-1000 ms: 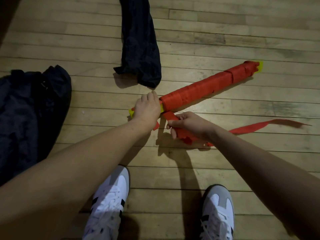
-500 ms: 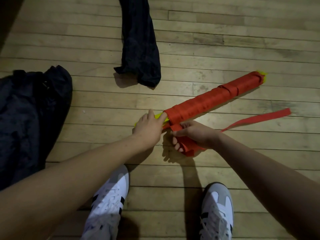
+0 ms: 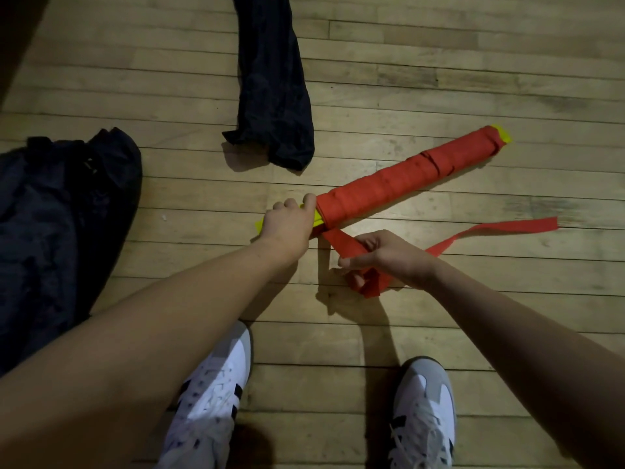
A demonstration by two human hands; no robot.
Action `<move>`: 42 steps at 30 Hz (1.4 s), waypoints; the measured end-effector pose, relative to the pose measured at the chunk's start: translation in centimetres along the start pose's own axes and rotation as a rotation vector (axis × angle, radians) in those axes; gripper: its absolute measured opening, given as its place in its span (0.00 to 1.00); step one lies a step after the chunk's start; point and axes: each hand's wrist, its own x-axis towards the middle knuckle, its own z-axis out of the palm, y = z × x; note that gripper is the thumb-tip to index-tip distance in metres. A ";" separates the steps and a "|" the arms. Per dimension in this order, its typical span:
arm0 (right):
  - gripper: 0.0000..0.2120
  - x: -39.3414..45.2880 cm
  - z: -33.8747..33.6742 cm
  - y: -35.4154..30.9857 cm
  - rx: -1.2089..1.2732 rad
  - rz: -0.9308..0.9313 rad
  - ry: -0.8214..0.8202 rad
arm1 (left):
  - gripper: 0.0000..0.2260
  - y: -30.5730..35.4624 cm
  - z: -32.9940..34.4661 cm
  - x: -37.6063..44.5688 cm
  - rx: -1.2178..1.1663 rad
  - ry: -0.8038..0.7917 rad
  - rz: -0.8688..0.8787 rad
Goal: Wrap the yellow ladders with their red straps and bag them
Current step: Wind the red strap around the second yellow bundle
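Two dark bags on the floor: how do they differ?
The narrow bag is a long slim sleeve lying flat, running from the top edge down toward the wrapped ladder. The big bag at the left edge is wide, bulky and crumpled in a heap. The narrow one's end lies close to the ladder; the big one sits well off to the side. Both are dark fabric, and neither hand touches them.

Both forearms were bare, with no sleeve, watch or band in view on either, and the left hand [image 3: 287,225] and right hand [image 3: 389,255] wore no gloves or rings that could be made out. On the feet were low lace-up shoes: the left shoe [image 3: 209,394] was white with grey at the toe, white laces and dark stripes along its side; the right shoe [image 3: 422,414] was grey and white, with white laces and dark side stripes
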 end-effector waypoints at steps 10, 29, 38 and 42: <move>0.08 0.8 0.2 -0.6 0.242 -0.062 -0.052 | 0.27 -0.4 0.3 1.2 0.117 0.050 -0.016; 0.14 1.0 1.3 -1.4 0.177 -0.004 -0.087 | 0.21 -0.4 -0.4 -0.5 -0.204 -0.033 -0.008; 0.17 0.8 1.0 -0.7 0.203 -0.001 -0.012 | 0.29 -1.1 -1.2 1.1 0.040 0.053 -0.081; 0.13 1.5 2.4 -0.7 0.231 0.048 0.062 | 0.24 -0.9 0.4 0.4 0.240 0.106 0.074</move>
